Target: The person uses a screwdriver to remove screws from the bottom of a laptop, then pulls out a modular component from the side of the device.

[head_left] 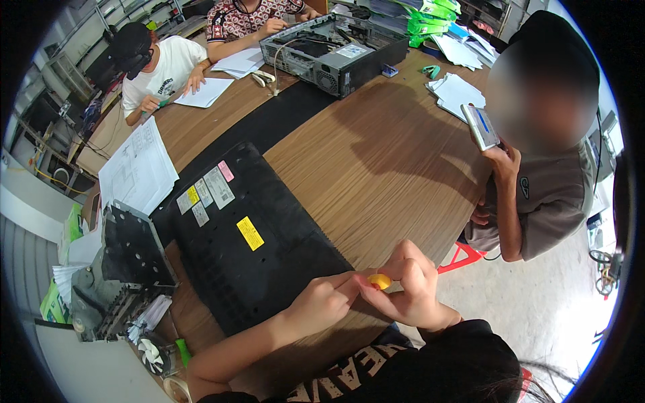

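Note:
My right hand (414, 285) is closed, with a small yellow rounded piece (380, 281) pinched between thumb and fingers. A bit of red shows beside the yellow, and the rest of the piece is hidden. The fingers of my left hand (327, 301) are curled and meet the right fingertips; whether they grip part of it too, I cannot tell. Both hands are raised near the front edge of the table. Beneath and left of them lies a large flat black casing (282, 225) with white, yellow and pink labels on top.
An opened desktop computer case (336, 50) stands at the far side by a co-worker's hands. Another co-worker handles paper sheets (205, 93); a person at right holds a phone-like device (480, 127). Metal parts (138, 238) and a small white fan (151, 354) crowd the left.

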Motion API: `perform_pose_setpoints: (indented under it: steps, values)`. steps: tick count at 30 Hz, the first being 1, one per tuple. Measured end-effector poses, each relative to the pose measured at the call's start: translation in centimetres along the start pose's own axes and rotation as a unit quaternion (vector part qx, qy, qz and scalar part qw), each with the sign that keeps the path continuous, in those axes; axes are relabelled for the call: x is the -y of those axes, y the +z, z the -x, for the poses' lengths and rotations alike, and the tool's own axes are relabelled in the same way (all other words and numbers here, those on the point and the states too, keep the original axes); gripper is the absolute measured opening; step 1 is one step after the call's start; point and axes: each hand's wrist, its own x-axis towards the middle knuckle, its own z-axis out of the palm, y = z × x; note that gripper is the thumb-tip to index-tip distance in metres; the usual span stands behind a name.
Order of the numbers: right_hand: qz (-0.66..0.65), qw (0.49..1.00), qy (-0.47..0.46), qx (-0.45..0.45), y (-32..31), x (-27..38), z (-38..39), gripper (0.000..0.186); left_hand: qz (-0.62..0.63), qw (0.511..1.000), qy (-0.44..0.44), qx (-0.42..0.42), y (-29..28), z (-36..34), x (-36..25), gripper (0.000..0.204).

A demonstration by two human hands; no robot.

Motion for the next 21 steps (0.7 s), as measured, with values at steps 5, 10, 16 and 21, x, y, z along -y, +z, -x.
perform_pose_setpoints:
  steps: [5, 10, 16, 21]
  values:
    - [-0.02, 0.998, -0.04, -0.054, 1.8, -0.7, 0.8, 0.037, -0.026, 0.999, -0.044, 0.004, -1.3, 0.8, -0.7, 0.027]
    - [-0.162, 0.971, -0.034, -0.17, 2.8, 0.6, -0.1, 0.031, -0.19, 0.973, -0.092, -0.095, -7.8, 2.9, 2.6, 0.025]
    - [-0.169, 0.979, -0.029, 0.109, 0.0, 3.6, -0.8, 0.036, -0.273, 0.909, -0.201, -0.242, -18.2, 5.2, 13.1, 0.024]
    - [0.084, 0.927, 0.057, 0.361, 4.3, 3.9, 3.7, 0.053, -0.344, 0.874, -0.262, -0.222, -20.7, 5.3, 19.3, 0.034]
